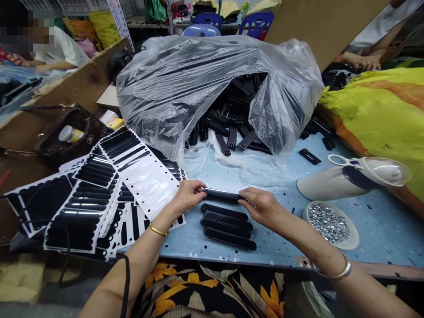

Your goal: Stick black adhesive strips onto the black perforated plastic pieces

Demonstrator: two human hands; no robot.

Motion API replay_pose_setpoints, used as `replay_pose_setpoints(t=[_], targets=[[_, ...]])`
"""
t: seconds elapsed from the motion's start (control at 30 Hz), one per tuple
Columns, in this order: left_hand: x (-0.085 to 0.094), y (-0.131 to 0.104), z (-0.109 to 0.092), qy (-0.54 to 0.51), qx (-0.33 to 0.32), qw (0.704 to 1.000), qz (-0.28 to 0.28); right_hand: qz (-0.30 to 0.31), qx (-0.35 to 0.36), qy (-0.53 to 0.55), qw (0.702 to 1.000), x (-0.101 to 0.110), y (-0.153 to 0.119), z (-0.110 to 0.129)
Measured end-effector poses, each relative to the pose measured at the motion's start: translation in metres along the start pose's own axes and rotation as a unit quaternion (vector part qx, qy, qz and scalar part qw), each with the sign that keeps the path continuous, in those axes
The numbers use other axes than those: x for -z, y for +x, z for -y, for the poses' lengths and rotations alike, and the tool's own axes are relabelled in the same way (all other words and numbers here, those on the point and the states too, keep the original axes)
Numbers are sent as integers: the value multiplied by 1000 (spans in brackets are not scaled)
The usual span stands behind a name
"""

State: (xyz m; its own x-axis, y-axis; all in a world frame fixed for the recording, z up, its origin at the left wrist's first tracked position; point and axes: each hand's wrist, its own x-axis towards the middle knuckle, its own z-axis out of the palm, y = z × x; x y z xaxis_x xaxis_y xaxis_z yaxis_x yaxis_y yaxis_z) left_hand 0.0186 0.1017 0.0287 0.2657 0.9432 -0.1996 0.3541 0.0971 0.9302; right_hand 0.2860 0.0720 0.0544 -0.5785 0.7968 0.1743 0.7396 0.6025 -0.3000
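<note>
Between my two hands is a long black plastic strip with rounded ends (221,194), held level just above the table. My left hand (188,194) pinches its left end, and my right hand (261,204) pinches the right end. Closer to me, several similar black pieces (228,225) lie side by side on the blue table. Left of my left hand are white sheets of black stickers (145,176), piled and overlapping; the top sheet has a large bare part. What lies under my fingertips is hidden.
A big clear plastic bag (172,88) of black parts (232,115) stands at the back. To the right are a bowl of small shiny metal pieces (327,223), a white lidded jug (331,183) and a yellow sack (380,106). A brown bag (73,132) sits at left. Two other people work nearby.
</note>
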Motion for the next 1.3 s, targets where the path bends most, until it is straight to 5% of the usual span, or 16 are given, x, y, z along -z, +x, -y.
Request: replay_pose_setpoints(t=[0.53,1.07,1.3], targets=[[-1,1,3,-23,11,1000,-7,-3,-16,21,1000,-8,1,0],[0,2,-12,-131,97,987,-6,17,-15,25,999,-6,4,5],[-8,5,-13,-136,116,982,-61,23,-16,12,1000,-7,3,5]])
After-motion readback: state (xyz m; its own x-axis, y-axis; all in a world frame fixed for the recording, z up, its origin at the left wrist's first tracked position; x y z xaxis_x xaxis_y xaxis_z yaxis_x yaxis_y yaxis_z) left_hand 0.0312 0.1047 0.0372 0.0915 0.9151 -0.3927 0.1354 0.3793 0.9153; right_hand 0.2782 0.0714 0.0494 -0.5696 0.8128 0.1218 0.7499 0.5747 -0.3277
